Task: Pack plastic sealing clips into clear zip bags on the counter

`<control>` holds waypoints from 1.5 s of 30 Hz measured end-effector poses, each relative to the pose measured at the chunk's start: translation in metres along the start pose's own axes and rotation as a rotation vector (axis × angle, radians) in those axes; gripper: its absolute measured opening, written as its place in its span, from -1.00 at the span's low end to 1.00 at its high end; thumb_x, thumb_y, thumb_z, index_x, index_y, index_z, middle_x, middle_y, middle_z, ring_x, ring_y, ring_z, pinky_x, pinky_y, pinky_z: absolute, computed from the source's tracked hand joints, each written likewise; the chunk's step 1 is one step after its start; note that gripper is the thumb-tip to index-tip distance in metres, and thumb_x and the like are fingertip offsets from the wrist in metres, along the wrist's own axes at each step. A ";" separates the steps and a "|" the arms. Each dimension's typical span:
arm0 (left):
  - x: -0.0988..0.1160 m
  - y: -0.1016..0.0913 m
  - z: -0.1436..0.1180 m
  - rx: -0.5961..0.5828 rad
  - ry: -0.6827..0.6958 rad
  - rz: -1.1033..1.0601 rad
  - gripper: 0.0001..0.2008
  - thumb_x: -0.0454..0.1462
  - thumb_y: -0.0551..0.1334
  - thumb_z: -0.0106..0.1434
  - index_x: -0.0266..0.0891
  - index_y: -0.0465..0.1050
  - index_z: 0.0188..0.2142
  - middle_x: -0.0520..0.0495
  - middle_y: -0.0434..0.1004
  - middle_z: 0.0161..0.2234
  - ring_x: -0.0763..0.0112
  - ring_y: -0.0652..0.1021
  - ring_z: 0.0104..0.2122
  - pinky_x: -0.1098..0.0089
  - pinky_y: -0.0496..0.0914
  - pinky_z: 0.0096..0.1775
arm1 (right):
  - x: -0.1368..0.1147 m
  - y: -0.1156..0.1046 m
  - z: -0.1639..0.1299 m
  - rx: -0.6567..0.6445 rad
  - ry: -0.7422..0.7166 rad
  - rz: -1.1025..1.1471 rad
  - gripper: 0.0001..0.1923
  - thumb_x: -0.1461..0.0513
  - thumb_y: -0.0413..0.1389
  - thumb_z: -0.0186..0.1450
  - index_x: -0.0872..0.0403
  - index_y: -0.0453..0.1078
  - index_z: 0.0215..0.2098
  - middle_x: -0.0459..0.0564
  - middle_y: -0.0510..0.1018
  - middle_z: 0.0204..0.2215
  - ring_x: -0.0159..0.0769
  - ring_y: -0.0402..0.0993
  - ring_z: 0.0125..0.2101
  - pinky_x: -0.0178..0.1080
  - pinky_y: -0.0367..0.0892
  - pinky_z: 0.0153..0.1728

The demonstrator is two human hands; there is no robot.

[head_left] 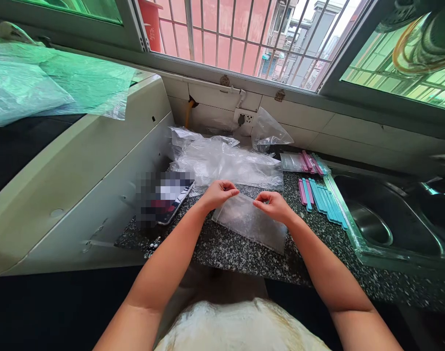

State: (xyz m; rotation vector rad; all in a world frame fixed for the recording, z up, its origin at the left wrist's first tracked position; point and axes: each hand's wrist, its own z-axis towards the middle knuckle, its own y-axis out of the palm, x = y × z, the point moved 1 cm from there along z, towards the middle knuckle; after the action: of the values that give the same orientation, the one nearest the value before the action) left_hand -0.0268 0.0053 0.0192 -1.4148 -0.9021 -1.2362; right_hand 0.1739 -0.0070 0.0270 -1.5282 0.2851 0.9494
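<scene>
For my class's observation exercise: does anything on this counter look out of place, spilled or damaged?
Mainly the crumpled heap of clear plastic: it sprawls untidily behind the held bag, and one piece sticks up near the wall socket. No spill shows.

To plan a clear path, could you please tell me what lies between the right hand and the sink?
The head view shows pink and blue strips on the speckled counter between the right hand and the sink.

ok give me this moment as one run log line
left hand: pinching clear bag | right hand: pinching same bag | bag: over counter | sticks: beside sink
</scene>
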 end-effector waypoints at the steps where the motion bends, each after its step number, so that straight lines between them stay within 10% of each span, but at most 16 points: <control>1: 0.001 0.000 0.000 0.004 0.001 0.000 -0.79 -0.17 0.25 -0.07 -0.32 0.42 -0.59 0.09 0.26 -0.67 0.55 0.24 -0.58 0.46 0.13 -0.48 | 0.000 0.000 0.000 0.001 0.003 0.001 -0.80 0.19 0.06 0.10 0.12 0.34 -0.61 -0.11 0.39 -0.65 -0.44 0.23 -0.57 -0.37 0.13 -0.54; 45: -0.002 -0.005 0.003 0.119 -0.043 -0.055 -0.80 -0.18 0.24 -0.10 -0.32 0.40 -0.58 0.09 0.29 -0.65 0.55 0.26 -0.57 0.46 0.13 -0.47 | 0.006 -0.015 0.002 -0.084 0.106 0.079 -0.76 0.12 0.04 0.10 0.14 0.38 -0.49 -0.10 0.39 -0.61 -0.45 0.20 -0.58 -0.35 0.12 -0.54</control>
State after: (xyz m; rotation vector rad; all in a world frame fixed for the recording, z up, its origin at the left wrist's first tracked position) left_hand -0.0319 0.0093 0.0181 -1.3341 -1.0335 -1.1768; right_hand 0.1865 -0.0001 0.0334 -1.6576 0.3879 0.9538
